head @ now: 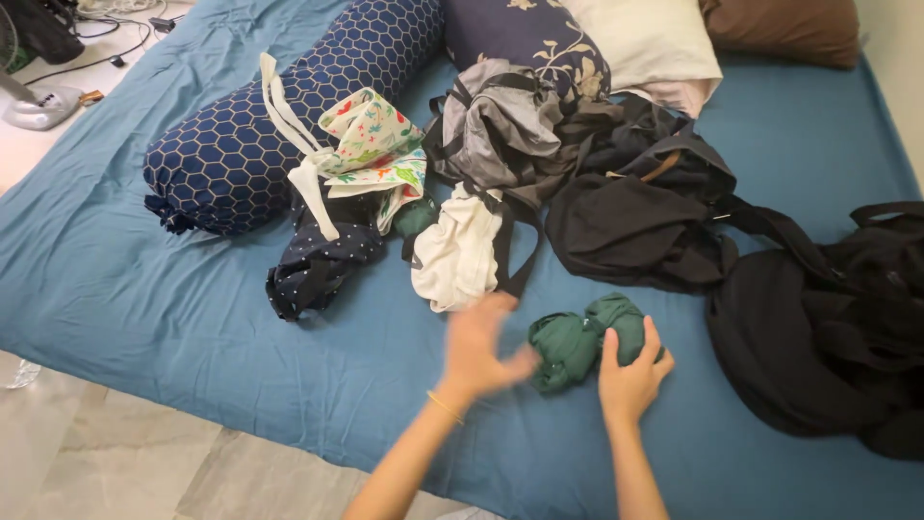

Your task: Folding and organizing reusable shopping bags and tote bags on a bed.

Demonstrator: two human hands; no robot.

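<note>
The green bundle [582, 339] lies on the blue bed [144, 299], just below the black bags [635, 226]; my right hand [630, 371] cups its right end, and my left hand [481, 347], open and blurred, is just beside its left end. I think it goes best if both hands press the roll evenly, so it does not loosen. The white cloth [457, 252] is near, so I should not catch it.

Blue-sheeted bed [144, 289] filling most of view; pale marbled tile floor [87, 453] below its near edge, white fan base [38, 106] and black cables [106, 43] beyond its far-left corner.
</note>
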